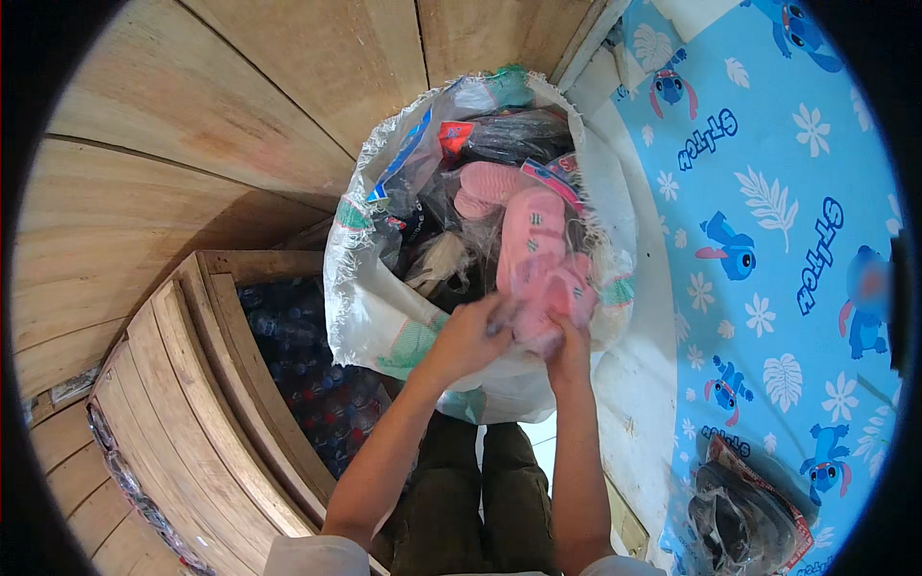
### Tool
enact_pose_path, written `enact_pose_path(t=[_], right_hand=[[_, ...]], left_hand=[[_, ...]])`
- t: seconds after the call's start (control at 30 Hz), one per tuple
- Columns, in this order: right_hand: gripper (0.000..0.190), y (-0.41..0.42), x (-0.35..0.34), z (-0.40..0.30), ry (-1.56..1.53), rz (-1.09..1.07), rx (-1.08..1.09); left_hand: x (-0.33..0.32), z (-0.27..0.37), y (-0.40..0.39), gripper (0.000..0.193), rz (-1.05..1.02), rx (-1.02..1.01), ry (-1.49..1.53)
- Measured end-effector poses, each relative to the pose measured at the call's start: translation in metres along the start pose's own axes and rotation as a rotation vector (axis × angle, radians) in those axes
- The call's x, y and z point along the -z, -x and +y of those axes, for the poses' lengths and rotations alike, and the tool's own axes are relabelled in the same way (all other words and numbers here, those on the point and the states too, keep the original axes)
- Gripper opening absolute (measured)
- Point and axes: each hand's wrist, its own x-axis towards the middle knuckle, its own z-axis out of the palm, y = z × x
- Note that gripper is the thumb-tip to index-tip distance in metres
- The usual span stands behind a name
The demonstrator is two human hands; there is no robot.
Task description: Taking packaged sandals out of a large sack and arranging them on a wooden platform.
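A large white woven sack (389, 309) with green bands and a frayed rim stands open before me. Inside it lie pink shoes (533, 230), at least partly wrapped in clear plastic, with pink ridged soles (490, 183) showing beyond them. My right hand (569, 342) grips the near end of a pink shoe in clear plastic, its thumb on top. Beside it, my left hand (475, 335) is curled at the package's edge; its fingertips are blurred, so I cannot tell whether they pinch the plastic.
Dark plastic-wrapped goods (515, 137) and a beige shoe (438, 263) share the sack. At left, a wooden crate (191, 338) holds several clear plastic bottles (317, 381). A blue cartoon-printed sheet (763, 302) spans the right side, with dark bagged footwear (735, 518) on it. Wooden planks (216, 108) rise behind.
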Motion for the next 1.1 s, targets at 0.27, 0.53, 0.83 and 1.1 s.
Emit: enact_pose_path(t=[0.27, 0.53, 0.83, 1.1], right_hand=[[0.037, -0.010, 0.017, 0.009, -0.176, -0.092, -0.189], [0.040, -0.006, -0.052, 0.016, 0.071, -0.163, 0.026], [0.049, 0.004, -0.091, 0.055, 0.277, -0.070, 0.088], [0.045, 0.008, -0.021, 0.024, 1.535, -0.409, 0.331]], left_hand=[[0.026, -0.043, 0.005, 0.043, 0.187, 0.238, 0.900], [0.039, -0.041, 0.018, 0.049, 0.202, 0.283, 0.974], [-0.005, -0.071, 0.050, 0.051, 0.335, 0.301, 1.553], [0.044, -0.087, 0.035, 0.047, 0.418, 0.178, 1.359]])
